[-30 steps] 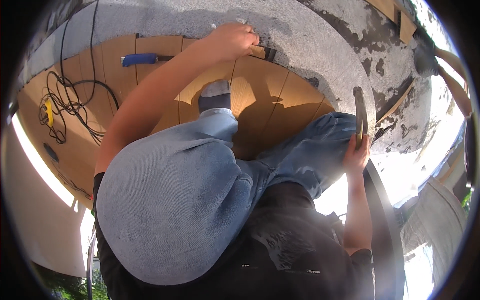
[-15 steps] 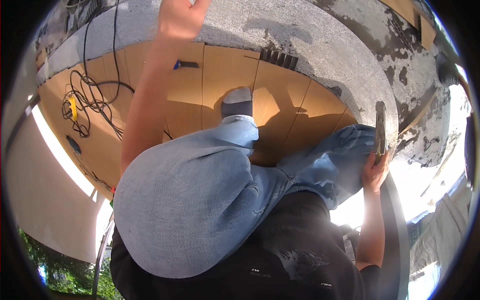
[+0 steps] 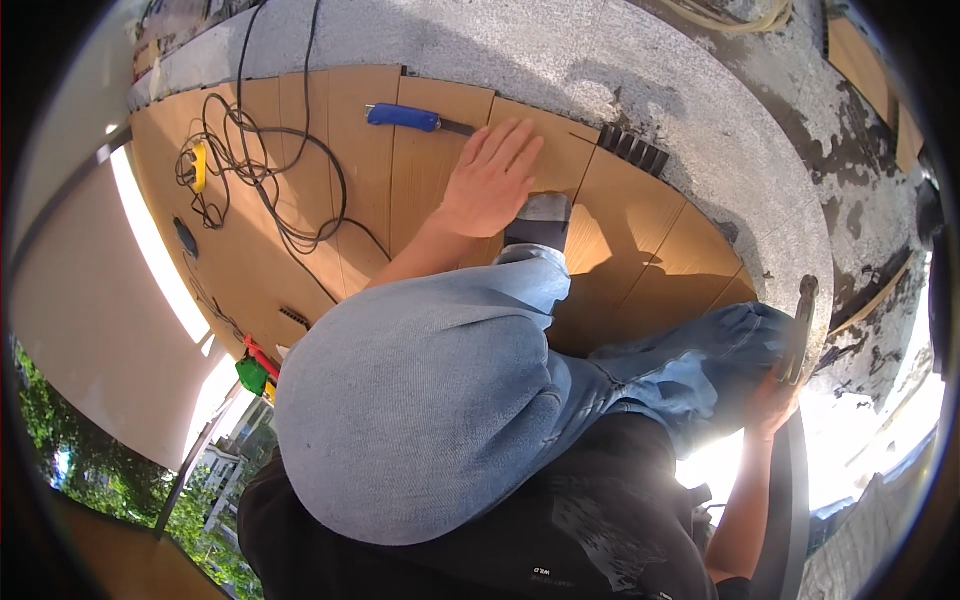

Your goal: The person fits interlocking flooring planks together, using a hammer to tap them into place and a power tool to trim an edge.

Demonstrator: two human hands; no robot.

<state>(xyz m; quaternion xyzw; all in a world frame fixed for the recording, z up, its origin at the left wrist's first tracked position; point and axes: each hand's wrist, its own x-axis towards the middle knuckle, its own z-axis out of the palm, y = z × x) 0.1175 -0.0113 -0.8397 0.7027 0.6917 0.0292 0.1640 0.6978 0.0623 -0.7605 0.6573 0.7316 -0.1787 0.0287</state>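
Observation:
My left hand (image 3: 492, 180) lies with fingers stretched over the wooden boards (image 3: 425, 175), just beside the blade of a blue-handled knife (image 3: 400, 117); whether the fingertips touch it I cannot tell. Below it is my sock-covered foot (image 3: 537, 225). To the right, a dark ridged piece (image 3: 632, 150) sits along the boards' curved edge. My right hand (image 3: 775, 400), partly washed out by glare, grips a long metal tool (image 3: 803, 325) beside my bent right leg.
Black cables (image 3: 300, 215) with a yellow item (image 3: 198, 168) lie tangled at left, above red and green items (image 3: 252, 375). A pale stone band (image 3: 680, 110) borders the boards. Beyond it are loose wood pieces (image 3: 865, 70) and coiled hose (image 3: 740, 15).
My left hand went from the ridged piece up to the top of the view, then down onto the boards by the knife. My right hand still holds the metal tool. The view has shifted.

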